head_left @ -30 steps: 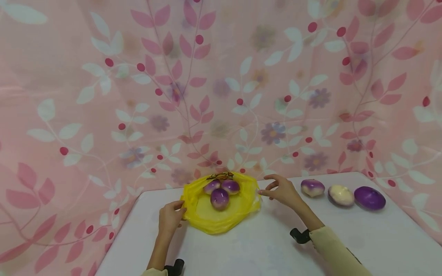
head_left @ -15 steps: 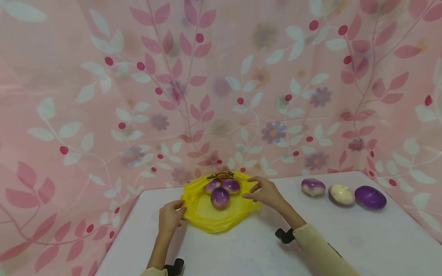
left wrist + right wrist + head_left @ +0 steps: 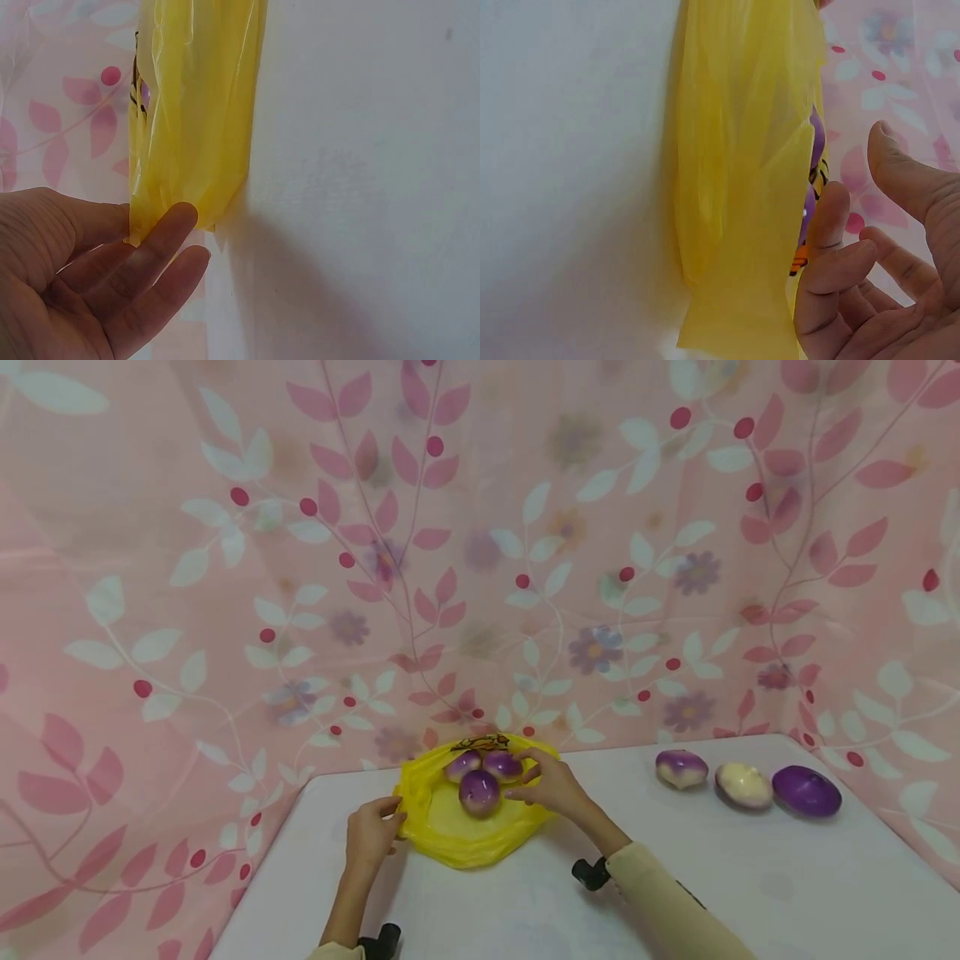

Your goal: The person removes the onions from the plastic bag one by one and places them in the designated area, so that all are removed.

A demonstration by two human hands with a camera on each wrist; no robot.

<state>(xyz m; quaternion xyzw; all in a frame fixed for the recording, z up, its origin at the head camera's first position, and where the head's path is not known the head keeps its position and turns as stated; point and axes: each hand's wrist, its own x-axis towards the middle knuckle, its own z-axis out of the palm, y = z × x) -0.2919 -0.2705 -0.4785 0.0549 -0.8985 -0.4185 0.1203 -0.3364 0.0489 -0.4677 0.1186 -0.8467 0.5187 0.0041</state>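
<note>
Head view: the yellow bag (image 3: 467, 853) is set open on the white table (image 3: 480, 918), between the hands. Its left edge is pinched by the left hand (image 3: 369, 837). The right hand (image 3: 553, 787) is held over its right side, fingers loosely bent, nothing grasped. Three purple vegetables (image 3: 479, 794) are contained in it, just left of those fingertips; three other vegetables (image 3: 742, 786) are placed well apart, far right.

"How many bags were there?"
"One yellow bag (image 3: 467, 855), pinched by the left hand (image 3: 367, 835)."
"Rounded pieces?"
"Six: three bagged pieces (image 3: 479, 793) beside the right hand (image 3: 552, 787), three loose pieces (image 3: 742, 786) well to its right."
"Hands, black wrist devices (image 3: 591, 874)?"
"Two each."
</note>
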